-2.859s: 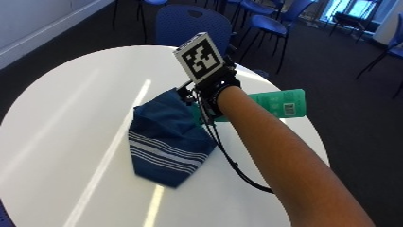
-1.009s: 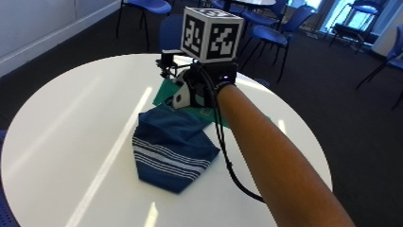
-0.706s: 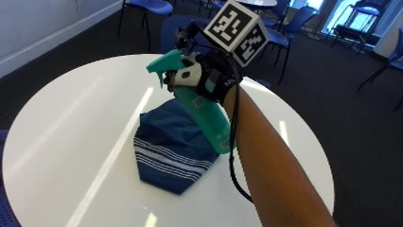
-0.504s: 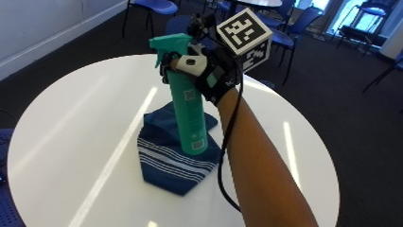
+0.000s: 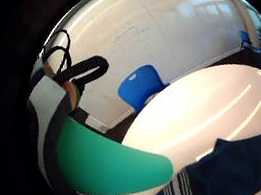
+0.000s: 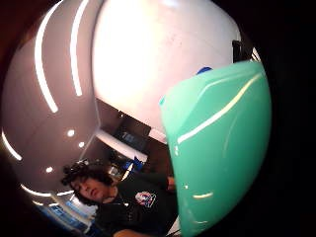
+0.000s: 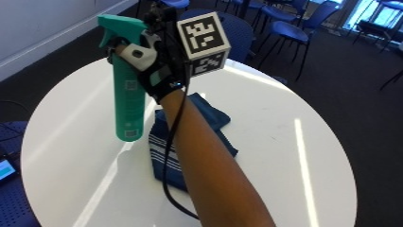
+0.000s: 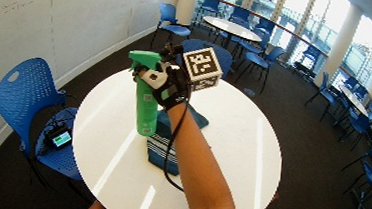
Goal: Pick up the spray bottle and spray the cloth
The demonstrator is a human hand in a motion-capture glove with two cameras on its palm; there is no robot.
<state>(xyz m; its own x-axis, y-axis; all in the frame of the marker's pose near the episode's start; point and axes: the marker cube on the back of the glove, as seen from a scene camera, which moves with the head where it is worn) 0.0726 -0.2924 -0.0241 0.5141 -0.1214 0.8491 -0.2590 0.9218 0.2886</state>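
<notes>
the green bottle is tall and slim with a matching trigger head and small labels on its side, held upright in the air above the round white tabletop. the gloved right hand has its fingers clamped round the bottle's neck. a dark blue cloth with white stripes lies crumpled on the tabletop just under the forearm, and blue chairs stand around.

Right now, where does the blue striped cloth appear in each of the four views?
Outside view: cloth on the table, partly behind the forearm.
Wide outside view: cloth under the raised spray bottle.
Little finger palm view: cloth on the table, beside the bottle.
Thumb palm view: not in it.
Shared landmark: white round table.
</notes>
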